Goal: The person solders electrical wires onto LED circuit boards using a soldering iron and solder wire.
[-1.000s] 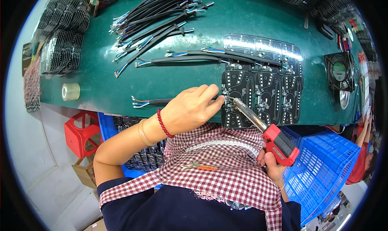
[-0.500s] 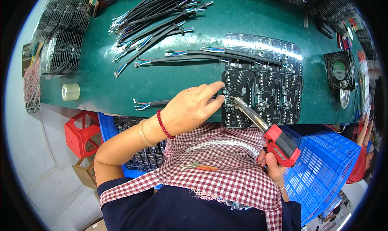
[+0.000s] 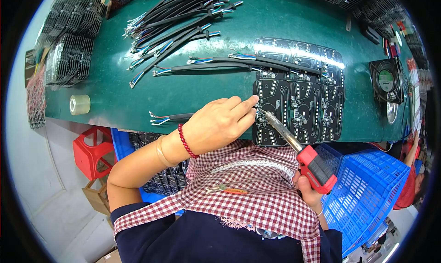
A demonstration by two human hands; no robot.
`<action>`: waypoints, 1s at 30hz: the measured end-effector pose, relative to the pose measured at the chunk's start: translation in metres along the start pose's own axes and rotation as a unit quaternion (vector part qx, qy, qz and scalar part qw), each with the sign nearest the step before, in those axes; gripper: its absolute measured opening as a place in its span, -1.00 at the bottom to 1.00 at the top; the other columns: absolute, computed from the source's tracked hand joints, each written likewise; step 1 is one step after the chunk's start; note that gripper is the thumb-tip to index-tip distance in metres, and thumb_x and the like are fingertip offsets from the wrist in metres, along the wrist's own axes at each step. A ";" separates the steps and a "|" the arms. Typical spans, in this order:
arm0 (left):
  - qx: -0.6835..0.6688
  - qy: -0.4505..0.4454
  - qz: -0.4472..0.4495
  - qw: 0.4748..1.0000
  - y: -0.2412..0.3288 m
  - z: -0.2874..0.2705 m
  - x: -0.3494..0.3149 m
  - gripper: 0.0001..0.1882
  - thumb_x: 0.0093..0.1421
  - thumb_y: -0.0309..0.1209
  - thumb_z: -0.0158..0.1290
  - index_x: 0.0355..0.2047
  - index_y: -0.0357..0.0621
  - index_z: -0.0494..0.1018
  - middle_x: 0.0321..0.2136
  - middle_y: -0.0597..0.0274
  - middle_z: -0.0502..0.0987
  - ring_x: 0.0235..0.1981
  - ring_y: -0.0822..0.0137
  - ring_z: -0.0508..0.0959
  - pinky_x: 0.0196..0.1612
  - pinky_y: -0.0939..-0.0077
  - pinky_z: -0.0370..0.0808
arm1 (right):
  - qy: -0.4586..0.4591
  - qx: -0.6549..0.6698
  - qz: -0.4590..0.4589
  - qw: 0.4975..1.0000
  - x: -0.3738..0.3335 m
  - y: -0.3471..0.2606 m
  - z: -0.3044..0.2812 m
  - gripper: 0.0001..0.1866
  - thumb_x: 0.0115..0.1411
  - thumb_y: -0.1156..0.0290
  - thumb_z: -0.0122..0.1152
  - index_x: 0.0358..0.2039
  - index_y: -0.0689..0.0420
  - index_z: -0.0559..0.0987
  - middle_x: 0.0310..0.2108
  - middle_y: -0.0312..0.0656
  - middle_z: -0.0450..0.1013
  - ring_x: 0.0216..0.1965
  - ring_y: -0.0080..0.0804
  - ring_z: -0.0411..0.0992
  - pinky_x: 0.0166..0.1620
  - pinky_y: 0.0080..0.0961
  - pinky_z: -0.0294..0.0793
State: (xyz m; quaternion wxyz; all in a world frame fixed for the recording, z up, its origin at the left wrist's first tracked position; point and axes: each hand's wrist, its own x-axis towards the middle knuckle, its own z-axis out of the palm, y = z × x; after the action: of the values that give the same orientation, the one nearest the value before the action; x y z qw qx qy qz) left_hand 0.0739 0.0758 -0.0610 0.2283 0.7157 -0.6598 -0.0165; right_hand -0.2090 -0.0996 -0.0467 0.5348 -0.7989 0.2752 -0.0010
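Note:
Black circuit boards (image 3: 272, 89) lie joined in a panel near the table's front edge. My left hand (image 3: 220, 120) pinches a black-sleeved cable (image 3: 181, 117) at the leftmost front board; its loose coloured wire ends stick out to the left. The pinched end is hidden by my fingers. In my right hand (image 3: 307, 189) is a red and black soldering iron (image 3: 317, 168), its tip pointing up-left at the board right beside my left fingertips. Whether the tip touches the board is too small to tell. Two more cables (image 3: 206, 67) reach onto the rear boards.
A heap of black cables (image 3: 179, 21) covers the back left of the green table (image 3: 119, 95). A tape roll (image 3: 80, 105) stands near the left edge, with stacked boards (image 3: 71, 58) behind. To the right are a small fan (image 3: 386, 81) and a blue crate (image 3: 367, 180) below.
The soldering iron and my right hand have shifted slightly left. My left fingers have closed up a little, and the cable's loose end has slid slightly left.

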 end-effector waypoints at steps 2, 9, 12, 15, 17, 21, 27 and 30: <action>0.007 -0.001 0.003 1.000 0.000 0.000 0.001 -0.70 -0.04 -0.52 0.05 -0.23 -0.32 0.46 -0.03 0.06 0.48 -0.42 0.36 0.45 -0.34 0.51 0.51 | -0.009 -0.043 -0.049 0.998 0.006 -0.007 -0.004 -0.85 0.00 0.43 0.27 -0.43 0.21 0.55 -0.49 -0.17 0.48 -0.56 -0.32 0.45 -0.48 -0.48 0.41; 0.006 0.001 0.002 1.000 0.000 0.002 -0.001 -0.69 -0.04 -0.51 0.05 -0.22 -0.32 0.46 -0.03 0.05 0.48 -0.41 0.35 0.46 -0.33 0.49 0.51 | 0.010 -0.106 -0.173 0.979 0.020 -0.015 -0.001 -0.76 -0.11 0.39 0.32 -0.40 0.20 0.55 -0.47 -0.17 0.48 -0.56 -0.28 0.47 -0.49 -0.45 0.42; 0.007 0.000 0.001 1.000 0.000 0.001 0.000 -0.69 -0.03 -0.51 0.05 -0.22 -0.32 0.46 -0.03 0.05 0.47 -0.41 0.34 0.46 -0.32 0.49 0.51 | 0.035 -0.091 -0.170 0.981 0.018 -0.012 0.002 -0.79 -0.10 0.40 0.31 -0.43 0.20 0.56 -0.50 -0.17 0.49 -0.56 -0.28 0.48 -0.48 -0.46 0.44; 0.007 -0.001 -0.002 1.000 0.001 0.001 0.001 -0.69 -0.04 -0.51 0.05 -0.22 -0.32 0.46 -0.02 0.05 0.47 -0.41 0.34 0.46 -0.33 0.49 0.51 | 0.017 -0.017 -0.051 0.998 0.001 0.000 -0.003 -0.83 -0.05 0.41 0.29 -0.45 0.21 0.57 -0.53 -0.17 0.49 -0.55 -0.29 0.49 -0.47 -0.46 0.46; 0.007 -0.001 -0.001 1.000 0.001 0.001 -0.001 -0.69 -0.04 -0.51 0.05 -0.22 -0.31 0.46 -0.02 0.06 0.47 -0.41 0.34 0.45 -0.33 0.48 0.51 | 0.026 -0.012 -0.056 0.998 -0.001 0.002 -0.002 -0.85 -0.02 0.40 0.28 -0.45 0.21 0.58 -0.55 -0.17 0.49 -0.55 -0.30 0.49 -0.47 -0.46 0.46; -0.003 -0.001 0.001 1.000 -0.002 0.000 0.000 -0.69 -0.04 -0.52 0.05 -0.23 -0.31 0.47 -0.03 0.07 0.48 -0.41 0.34 0.46 -0.34 0.48 0.51 | 0.047 -0.020 -0.097 0.994 0.000 0.006 0.000 -0.83 0.03 0.36 0.26 -0.44 0.20 0.59 -0.54 -0.17 0.50 -0.55 -0.32 0.49 -0.46 -0.46 0.45; -0.040 0.018 0.005 0.999 -0.008 0.003 0.000 -0.71 -0.05 -0.54 0.04 -0.25 -0.28 0.49 -0.05 0.10 0.50 -0.43 0.34 0.46 -0.35 0.47 0.52 | 0.031 -0.012 -0.064 0.997 0.002 0.006 0.004 -0.79 0.00 0.32 0.29 -0.44 0.20 0.59 -0.47 -0.14 0.51 -0.54 -0.32 0.49 -0.44 -0.47 0.45; -0.036 0.026 0.008 0.999 -0.009 0.004 -0.001 -0.70 -0.06 -0.54 0.05 -0.25 -0.26 0.50 -0.04 0.11 0.50 -0.44 0.35 0.46 -0.35 0.48 0.52 | 0.035 -0.020 -0.097 0.994 0.006 0.003 0.004 -0.80 0.00 0.32 0.29 -0.44 0.20 0.58 -0.46 -0.14 0.50 -0.54 -0.31 0.48 -0.46 -0.47 0.44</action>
State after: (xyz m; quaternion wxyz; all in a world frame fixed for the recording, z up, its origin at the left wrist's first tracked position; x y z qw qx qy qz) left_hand 0.0807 0.0756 -0.0673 0.2710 0.7019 -0.6584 -0.0198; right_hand -0.2042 -0.0993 -0.0524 0.5057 -0.8321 0.2150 -0.0756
